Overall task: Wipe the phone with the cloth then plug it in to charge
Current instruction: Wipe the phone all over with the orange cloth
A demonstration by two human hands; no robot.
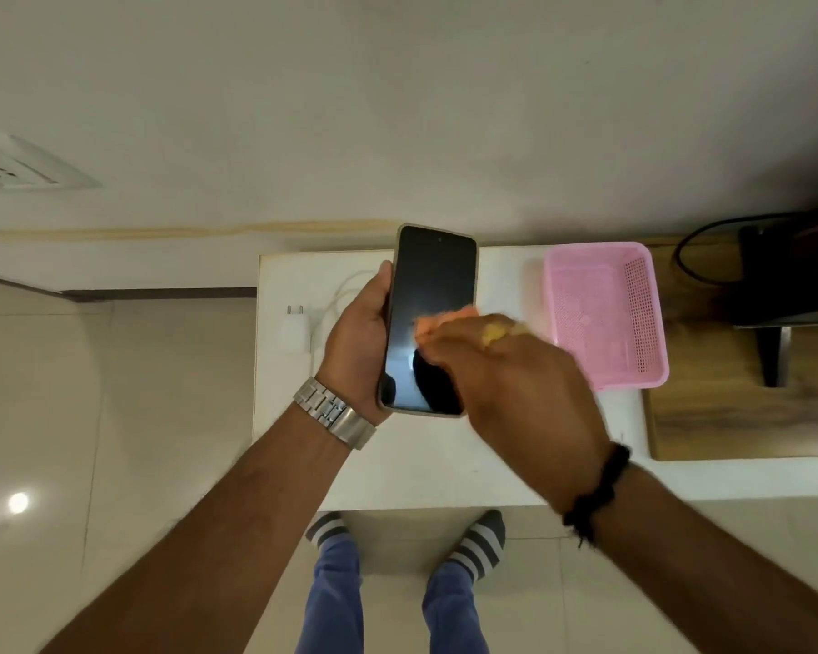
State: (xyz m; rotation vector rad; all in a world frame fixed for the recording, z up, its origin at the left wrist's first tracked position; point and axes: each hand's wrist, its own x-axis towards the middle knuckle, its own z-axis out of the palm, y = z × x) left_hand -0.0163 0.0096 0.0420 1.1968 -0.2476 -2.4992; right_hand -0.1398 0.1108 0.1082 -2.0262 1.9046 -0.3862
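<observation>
White table w/ charger, cable and basket on top.

White table (397,460) against the wall, seen from above. On it, left part: white charger (295,333), plug pins pointing toward wall, w/ white cable (345,287) looping beside it toward the back edge; part of the cable is hidden. Right part: pink perforated basket (605,313), standing upright near the table's right edge. Just right of the table, touching or nearly so: wood-grain surface (728,417) carrying a dark stand (770,351).
</observation>
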